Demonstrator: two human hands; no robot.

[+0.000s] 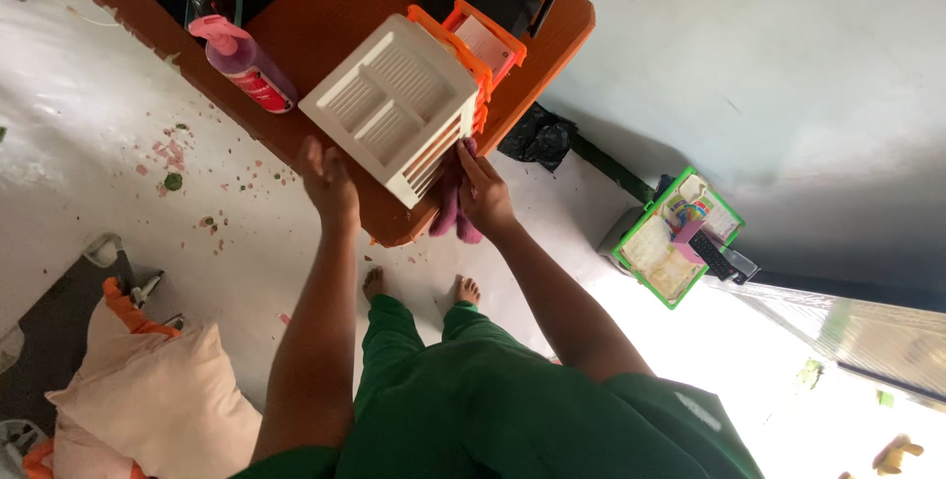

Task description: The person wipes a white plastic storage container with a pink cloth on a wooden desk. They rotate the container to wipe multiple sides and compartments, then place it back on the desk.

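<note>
White slatted plastic is the landmark here: the white rack (392, 104) sits on the brown table (340, 1) near its front edge, its long axis running diagonally away from the person, with an orange rack (480, 40) just behind it. The right hand (485, 193) is at the white rack's near corner, fingers curled around a purple cloth (451, 198) and pressing it against the slotted side face; the cloth hangs down past the table edge. The left hand (328, 181) rests on the other side of that near corner, fingers loose and spread, seemingly touching the rack's lower edge, though the angle makes contact hard to confirm. So the rack lies directly ahead of both sets of fingers, and the cloth hand is the closer one. Left of the rack lies a pink pump bottle (246, 63).
</note>
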